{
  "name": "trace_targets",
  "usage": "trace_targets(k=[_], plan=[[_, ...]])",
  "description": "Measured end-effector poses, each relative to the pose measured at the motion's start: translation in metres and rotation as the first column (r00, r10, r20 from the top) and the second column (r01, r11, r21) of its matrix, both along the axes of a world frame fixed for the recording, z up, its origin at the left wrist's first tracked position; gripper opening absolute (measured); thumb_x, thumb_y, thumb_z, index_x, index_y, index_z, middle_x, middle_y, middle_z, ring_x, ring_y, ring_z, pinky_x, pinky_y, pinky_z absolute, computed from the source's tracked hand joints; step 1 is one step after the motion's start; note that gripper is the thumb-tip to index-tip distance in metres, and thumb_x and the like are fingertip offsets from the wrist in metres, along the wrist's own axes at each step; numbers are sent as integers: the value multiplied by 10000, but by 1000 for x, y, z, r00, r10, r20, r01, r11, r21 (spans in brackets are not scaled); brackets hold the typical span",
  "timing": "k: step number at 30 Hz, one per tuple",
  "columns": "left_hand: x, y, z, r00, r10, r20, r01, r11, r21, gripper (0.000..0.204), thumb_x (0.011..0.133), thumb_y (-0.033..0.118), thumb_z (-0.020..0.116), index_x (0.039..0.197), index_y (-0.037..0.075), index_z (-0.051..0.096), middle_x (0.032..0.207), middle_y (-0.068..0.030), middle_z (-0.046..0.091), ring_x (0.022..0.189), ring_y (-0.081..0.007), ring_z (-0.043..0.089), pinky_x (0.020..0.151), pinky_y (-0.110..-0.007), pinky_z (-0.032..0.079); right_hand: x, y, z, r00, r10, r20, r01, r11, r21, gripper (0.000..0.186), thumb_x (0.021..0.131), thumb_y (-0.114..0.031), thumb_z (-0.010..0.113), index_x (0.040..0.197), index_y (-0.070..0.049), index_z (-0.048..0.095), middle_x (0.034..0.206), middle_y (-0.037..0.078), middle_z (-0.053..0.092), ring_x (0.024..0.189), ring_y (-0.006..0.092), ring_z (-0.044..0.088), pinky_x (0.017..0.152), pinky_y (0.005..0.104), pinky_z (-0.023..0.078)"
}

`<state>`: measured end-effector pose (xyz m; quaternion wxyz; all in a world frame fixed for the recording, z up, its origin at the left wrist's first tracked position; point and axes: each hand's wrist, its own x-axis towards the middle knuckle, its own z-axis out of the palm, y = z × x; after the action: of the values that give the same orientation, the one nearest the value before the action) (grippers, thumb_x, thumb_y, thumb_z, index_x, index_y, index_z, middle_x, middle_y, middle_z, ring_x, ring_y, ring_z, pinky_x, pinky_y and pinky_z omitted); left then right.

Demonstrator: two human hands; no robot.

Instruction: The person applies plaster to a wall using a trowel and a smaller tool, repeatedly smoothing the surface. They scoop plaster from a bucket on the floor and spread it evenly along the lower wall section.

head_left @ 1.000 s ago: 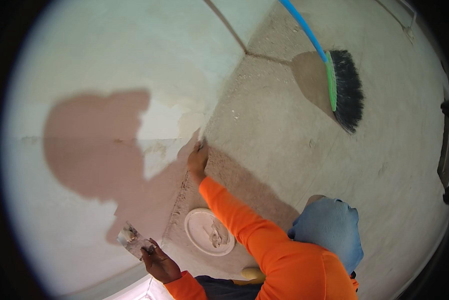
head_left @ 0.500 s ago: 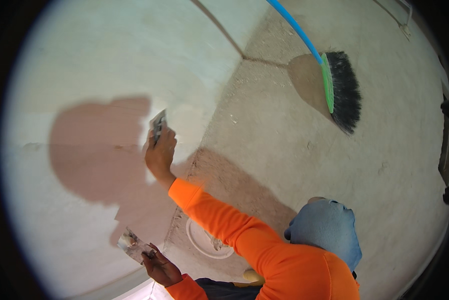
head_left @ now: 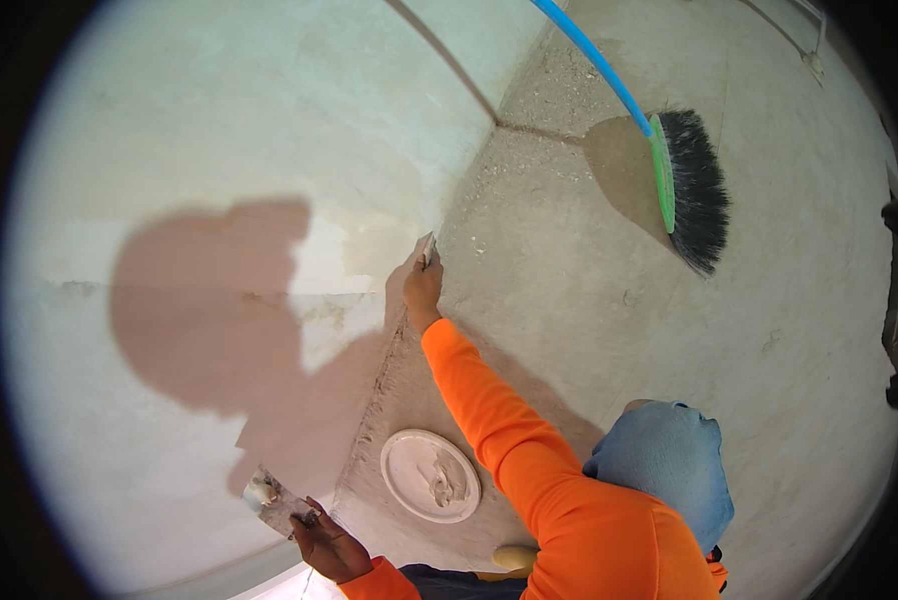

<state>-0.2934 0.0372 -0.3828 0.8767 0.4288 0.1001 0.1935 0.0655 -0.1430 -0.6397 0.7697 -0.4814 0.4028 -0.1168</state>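
Mid-frame I see the right hand (head_left: 424, 289) gripping a thin flat scraper (head_left: 429, 249) at the pale wall (head_left: 219, 110), while the left hand (head_left: 333, 547), lower left, pinches a paste-smeared rectangular metal blade (head_left: 275, 504), a round whitish lid (head_left: 385, 470) lying lower centre, presumably for easy reach.

Bare fingers (head_left: 319, 510); long orange sleeves (head_left: 489, 410); faded blue trousers (head_left: 664, 460)

Head camera: left unit of a side-by-side fisheye pair, worn on the head; upright, unmirrored.
Line of sight: downward.
Smooth pale plaster wall (head_left: 209, 130): left side of field.
Grey concrete floor (head_left: 769, 300): right side of field.
Bright orange fabric sleeve (head_left: 494, 415): near range, from lower edge.
Bare right hand (head_left: 424, 290): middle range, near field centre.
Blue-handled broom with black bristles (head_left: 695, 190): upper right of field.
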Motion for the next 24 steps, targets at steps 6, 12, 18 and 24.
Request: trace_targets(k=[6, 12, 18, 24], plan=[[1, -2, 0, 993, 117, -15, -116, 991, 63, 467, 1090, 125, 500, 1510, -50, 394, 1452, -239, 556, 1260, -392, 614, 996, -446, 637, -2, 18, 104, 985, 172, 10, -165, 959, -232, 574, 1067, -299, 510, 1533, 8, 377, 1426, 254, 442, 1253, 412, 500, 1000, 540, 508], [2, -18, 2, 1000, 18, 17, -18, 1000, -18, 458, 1095, 137, 495, 1509, -37, 405, 1448, -228, 565, 1266, -386, 611, 934, -452, 662, -73, 45, 159, 887, 306, 346, -51, 810, -585, 705, 922, -60, 667, 1559, -34, 367, 1524, 234, 399, 1290, 434, 473, 1047, 577, 421], [8, -18, -1, 987, 156, 27, -157, 986, 62, 388, 1080, 110, 516, 1411, -93, 493, 1424, -238, 583, 1262, -366, 616, 1016, -446, 623, -90, 62, 82, 870, 224, 438, 41, 854, -518, 619, 992, -167, 610, 1560, -45, 396, 1519, 257, 433, 1358, 460, 444, 1102, 564, 408], [1, 1, 2, 999, -28, 24, 27, 999, 18, 392, 1077, 98, 518, 1417, -93, 481, 1435, -232, 576, 1266, -329, 622, 1080, -442, 582, 2, 7, 14, 990, 22, 136, 50, 859, -509, 636, 984, -148, 602, 1556, -3, 364, 1512, 285, 416, 1324, 472, 447, 1106, 573, 411]])
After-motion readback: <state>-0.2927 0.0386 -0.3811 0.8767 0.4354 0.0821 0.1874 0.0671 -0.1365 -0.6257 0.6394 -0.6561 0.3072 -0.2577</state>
